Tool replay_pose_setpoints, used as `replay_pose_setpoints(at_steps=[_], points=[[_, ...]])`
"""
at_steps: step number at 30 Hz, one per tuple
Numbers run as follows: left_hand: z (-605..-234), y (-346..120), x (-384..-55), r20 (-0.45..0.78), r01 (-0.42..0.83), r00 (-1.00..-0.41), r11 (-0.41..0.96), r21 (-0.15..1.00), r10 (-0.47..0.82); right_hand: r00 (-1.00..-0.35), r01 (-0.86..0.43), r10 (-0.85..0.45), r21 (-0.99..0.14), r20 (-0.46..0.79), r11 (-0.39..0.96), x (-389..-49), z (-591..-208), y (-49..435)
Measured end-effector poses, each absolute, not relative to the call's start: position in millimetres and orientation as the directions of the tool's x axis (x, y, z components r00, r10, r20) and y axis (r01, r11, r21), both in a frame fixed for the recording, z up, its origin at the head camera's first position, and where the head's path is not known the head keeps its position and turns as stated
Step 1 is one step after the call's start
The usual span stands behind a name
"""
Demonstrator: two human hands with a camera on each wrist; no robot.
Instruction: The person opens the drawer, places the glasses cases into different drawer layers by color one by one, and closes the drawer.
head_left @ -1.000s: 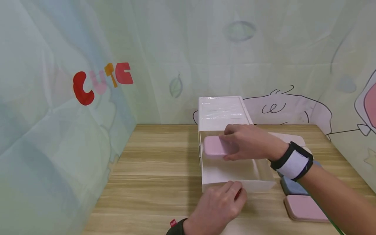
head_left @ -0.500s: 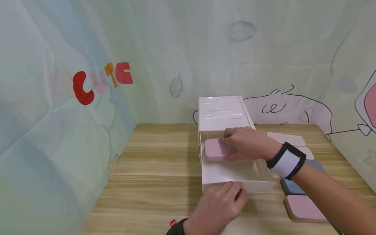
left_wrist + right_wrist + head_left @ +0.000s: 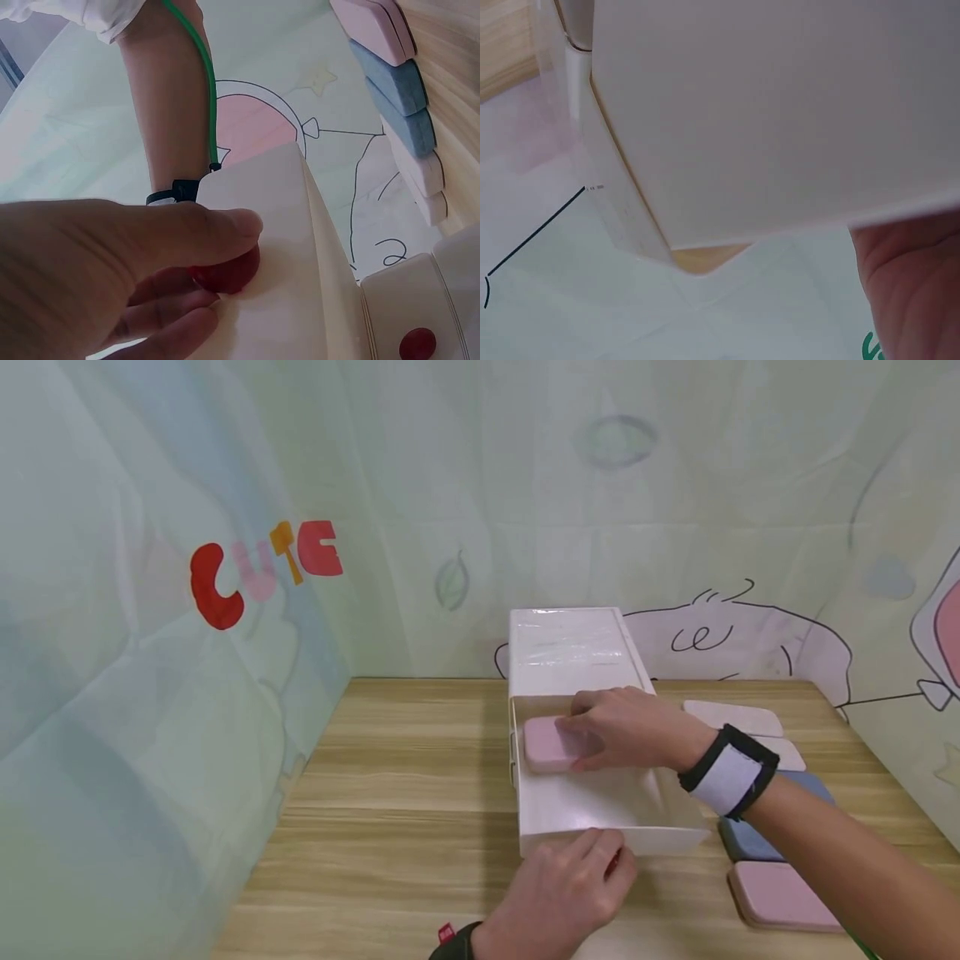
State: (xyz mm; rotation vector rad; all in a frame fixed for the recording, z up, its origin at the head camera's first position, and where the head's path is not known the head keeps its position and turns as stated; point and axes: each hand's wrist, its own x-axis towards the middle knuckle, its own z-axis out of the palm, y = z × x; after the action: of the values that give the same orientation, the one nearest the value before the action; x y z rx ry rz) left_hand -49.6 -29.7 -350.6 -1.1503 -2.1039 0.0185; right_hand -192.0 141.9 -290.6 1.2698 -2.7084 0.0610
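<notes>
A white drawer (image 3: 577, 797) is pulled out toward me from a white cabinet (image 3: 573, 647). My left hand (image 3: 566, 889) is at its front panel; in the left wrist view thumb and fingers pinch the round red knob (image 3: 229, 274). Inside the drawer, near its back left, lies a pink rounded case (image 3: 546, 745). My right hand (image 3: 626, 727) reaches over the right wall and grips the case's right end, thumb on the near side. In the right wrist view a large pale surface (image 3: 780, 112) hides the fingers, with only part of the palm showing.
To the right of the drawer several flat cases lie in a row on the wooden table (image 3: 375, 810): a pink one (image 3: 783, 897), blue ones (image 3: 750, 842) and whitish ones (image 3: 735, 718). Another red knob (image 3: 418, 344) sits on the cabinet. A printed curtain (image 3: 420, 485) stands behind.
My right hand has lowered the pink case slightly toward me into the drawer, then stayed nearly still. My left hand keeps its hold on the knob.
</notes>
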Motion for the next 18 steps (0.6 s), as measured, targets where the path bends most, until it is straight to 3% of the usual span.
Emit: replay_pose_setpoints(at_steps=[18], points=[[-349.6,-29.6,-49.1,0.577,0.731,-0.341,0.595,-0.333,0.742,-0.672,-0.736,-0.734,0.024,0.094,0.677,-190.3,-291.9,141.7]])
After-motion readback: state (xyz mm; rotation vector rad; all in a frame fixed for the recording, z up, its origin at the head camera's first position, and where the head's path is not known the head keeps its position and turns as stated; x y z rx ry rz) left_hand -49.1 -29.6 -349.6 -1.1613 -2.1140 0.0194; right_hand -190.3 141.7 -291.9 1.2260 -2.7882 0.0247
